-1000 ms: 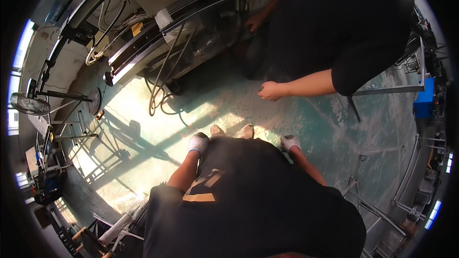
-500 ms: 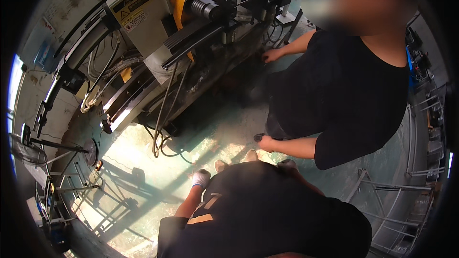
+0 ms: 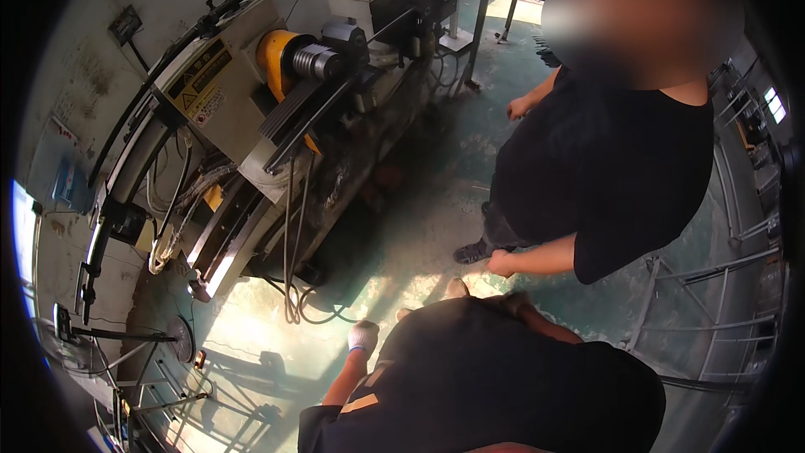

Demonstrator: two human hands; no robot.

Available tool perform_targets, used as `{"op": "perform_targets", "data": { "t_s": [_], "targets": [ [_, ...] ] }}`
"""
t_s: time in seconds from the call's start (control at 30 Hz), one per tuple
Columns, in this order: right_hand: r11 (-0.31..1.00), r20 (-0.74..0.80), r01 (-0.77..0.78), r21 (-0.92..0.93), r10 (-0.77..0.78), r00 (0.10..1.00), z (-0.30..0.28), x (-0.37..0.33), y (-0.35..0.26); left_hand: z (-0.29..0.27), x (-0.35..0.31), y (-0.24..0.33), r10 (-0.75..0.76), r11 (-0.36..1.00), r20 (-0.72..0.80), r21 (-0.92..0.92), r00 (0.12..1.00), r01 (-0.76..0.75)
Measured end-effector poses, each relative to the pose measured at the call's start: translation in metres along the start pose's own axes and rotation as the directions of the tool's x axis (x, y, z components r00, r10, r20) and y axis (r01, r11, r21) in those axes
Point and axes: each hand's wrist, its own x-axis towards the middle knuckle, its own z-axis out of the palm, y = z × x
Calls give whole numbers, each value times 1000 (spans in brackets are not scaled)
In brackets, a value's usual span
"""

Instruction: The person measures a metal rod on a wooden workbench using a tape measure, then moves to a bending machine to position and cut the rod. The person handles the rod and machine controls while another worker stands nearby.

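Note:
My left hand [image 3: 363, 336], in a whitish glove, hangs beside my black shirt over the sunlit floor. It looks rounded, but its fingers are turned away and cannot be made out. No object shows against it. On the other side of my body, my right hand [image 3: 513, 300] is dark and partly covered by my shirt, so its fingers are not visible. My shoe tip [image 3: 456, 288] pokes out past my shirt between the hands. A co-worker [image 3: 604, 176] in a black shirt stands ahead to the right, both arms lowered.
A long machine [image 3: 251, 117] with a yellow guard and a ribbed cylinder runs along the left wall. Loose cables [image 3: 291, 285] hang from it to the floor. A round-based stand [image 3: 180, 339] is at lower left. Metal frames [image 3: 704, 310] stand at the right.
The view has shifted, so the machine sits further left and more floor shows beyond it. The co-worker's far hand is now apart from the machine. My hands remain low by my body.

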Motion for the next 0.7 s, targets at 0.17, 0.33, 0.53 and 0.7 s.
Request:
{"op": "perform_targets", "data": {
  "t_s": [0.17, 0.33, 0.53, 0.7],
  "targets": [
    [954, -33, -196, 229, 209, 977, 11, 14, 22, -20, -1, 51, -134, 957, 38, -254, 990, 139],
    [953, -79, -282, 113, 291, 953, 3, 31, 35, -16, -3, 61, -68, 982, 22, -177, 997, 71],
    [936, -89, -239, 261, 269, 959, -8, 42, 42, 20, 5, 33, 27, 1000, -6, -2, 1000, -27],
    [972, -119, -173, 159, 193, 974, -5, 53, 57, 26, -5, 54, -20, 991, -42, -132, 999, 14]
  ]
}}
